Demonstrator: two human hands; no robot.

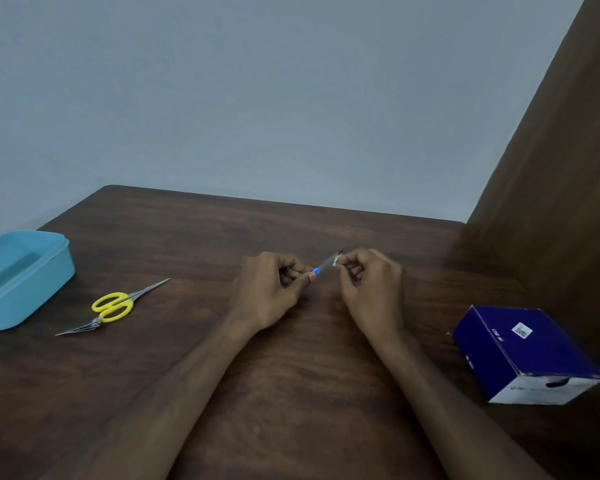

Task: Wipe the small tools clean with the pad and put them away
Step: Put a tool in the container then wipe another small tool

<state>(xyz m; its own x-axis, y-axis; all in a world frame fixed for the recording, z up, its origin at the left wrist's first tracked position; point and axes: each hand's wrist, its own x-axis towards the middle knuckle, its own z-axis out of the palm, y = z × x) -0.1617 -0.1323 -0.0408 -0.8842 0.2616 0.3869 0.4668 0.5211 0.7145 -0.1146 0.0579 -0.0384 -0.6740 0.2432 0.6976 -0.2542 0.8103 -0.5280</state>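
Note:
My left hand pinches the blue-handled end of a small metal tool above the middle of the brown table. My right hand pinches a small white pad around the tool's grey blade near its tip. Yellow-handled scissors lie on the table to the left, with metal tweezers lying against them. A light blue open box stands at the table's far left edge.
A dark blue cardboard box lies at the right side of the table, next to a brown wall panel. A grey wall rises behind the table's far edge.

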